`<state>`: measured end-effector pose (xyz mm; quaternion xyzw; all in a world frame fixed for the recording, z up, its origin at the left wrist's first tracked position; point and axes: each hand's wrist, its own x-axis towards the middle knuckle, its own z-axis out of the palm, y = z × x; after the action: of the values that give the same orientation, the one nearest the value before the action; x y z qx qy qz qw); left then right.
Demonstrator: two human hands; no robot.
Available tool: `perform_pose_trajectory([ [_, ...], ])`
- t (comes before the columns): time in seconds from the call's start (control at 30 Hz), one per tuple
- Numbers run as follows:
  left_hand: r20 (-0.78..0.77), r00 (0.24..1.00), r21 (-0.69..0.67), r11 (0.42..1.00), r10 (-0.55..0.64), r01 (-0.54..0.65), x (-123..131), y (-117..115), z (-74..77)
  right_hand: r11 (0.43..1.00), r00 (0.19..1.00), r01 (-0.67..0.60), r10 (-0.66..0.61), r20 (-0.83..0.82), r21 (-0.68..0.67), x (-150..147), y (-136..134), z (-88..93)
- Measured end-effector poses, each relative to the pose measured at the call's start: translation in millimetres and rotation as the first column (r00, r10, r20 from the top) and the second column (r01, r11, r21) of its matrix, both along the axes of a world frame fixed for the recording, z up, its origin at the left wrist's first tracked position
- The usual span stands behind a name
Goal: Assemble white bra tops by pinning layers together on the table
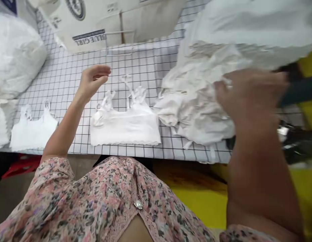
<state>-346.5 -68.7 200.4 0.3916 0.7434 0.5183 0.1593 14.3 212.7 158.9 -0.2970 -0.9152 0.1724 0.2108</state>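
- Right hand (249, 92) closed, pinching a crumpled white garment (196, 114).
- Left hand (93, 80) open and empty, just above a flat white bralette (125, 129) on the gridded worktop (145, 67).

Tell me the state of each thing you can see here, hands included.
left hand: raised, open, holding nothing
right hand: gripping the heap's edge, blurred
white fabric heap: crumpled, bunched
near white bralette: lying flat, straps rumpled
far white bralette: lying flat
stuffed white sack: full, bulging
cardboard box: cannot tell whether open or closed
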Motion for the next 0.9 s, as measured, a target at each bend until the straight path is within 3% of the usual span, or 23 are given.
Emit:
perform_pose_trajectory([
  [0.03, -0.004, 0.998, -0.018, 0.998, 0.065, -0.065, -1, -26, -6.1, 0.994, 0.994, 0.091, -0.087, -0.069, 0.065, -11, -13, 12.9],
  [0.07, -0.007, 0.993, -0.047, 0.992, 0.120, -0.120, 0, -49, -13.5, 0.995, 0.991, 0.060, -0.049, -0.124, 0.082, -26, -28, 22.6],
  [0.1, -0.006, 0.986, -0.085, 0.983, 0.165, -0.165, 4, -69, -21.8, 0.997, 0.978, -0.034, 0.047, -0.202, 0.067, -46, -46, 28.1],
  [0.13, 0.004, 0.980, -0.125, 0.973, 0.197, -0.195, 9, -84, -30.3, 0.978, 0.949, -0.206, 0.205, -0.241, 0.024, -68, -63, 28.9],
  [0.17, 0.021, 0.975, -0.160, 0.963, 0.221, -0.215, 15, -96, -38.4, 0.932, 0.902, -0.361, 0.342, -0.264, -0.029, -93, -80, 25.2],
  [0.23, 0.063, 0.968, -0.200, 0.953, 0.243, -0.226, 28, -111, -51.5, 0.844, 0.834, -0.530, 0.501, -0.230, -0.081, -143, -108, 7.1],
  [0.37, 0.111, 0.968, -0.215, 0.956, 0.227, -0.200, 45, -127, -61.5, 0.754, 0.765, -0.644, 0.634, -0.116, -0.124, -205, -138, -36.0],
  [0.47, 0.106, 0.978, -0.260, 0.954, 0.182, -0.149, 54, -140, -61.1, 0.688, 0.704, -0.710, 0.700, -0.122, -0.149, -217, -151, -47.6],
  [0.57, 0.131, 0.979, -0.271, 0.956, 0.156, -0.116, 60, -150, -61.0, 0.572, 0.587, -0.805, 0.806, -0.074, -0.154, -219, -167, -47.5],
  [0.63, 0.123, 0.977, -0.250, 0.958, 0.172, -0.137, 61, -152, -60.9, 0.484, 0.488, -0.867, 0.873, 0.000, -0.116, -219, -181, -48.5],
  [0.7, 0.090, 0.979, -0.240, 0.958, 0.182, -0.156, 58, -151, -59.9, 0.437, 0.433, -0.898, 0.899, 0.068, -0.056, -217, -195, -51.7],
  [0.8, 0.061, 0.985, -0.232, 0.963, 0.158, -0.140, 50, -149, -57.1, 0.441, 0.440, -0.897, 0.895, 0.067, 0.008, -209, -207, -56.2],
  [0.9, 0.041, 0.986, -0.228, 0.963, 0.159, -0.145, 40, -147, -57.6, 0.481, 0.481, -0.877, 0.876, -0.028, -0.019, -203, -199, -57.2],
])
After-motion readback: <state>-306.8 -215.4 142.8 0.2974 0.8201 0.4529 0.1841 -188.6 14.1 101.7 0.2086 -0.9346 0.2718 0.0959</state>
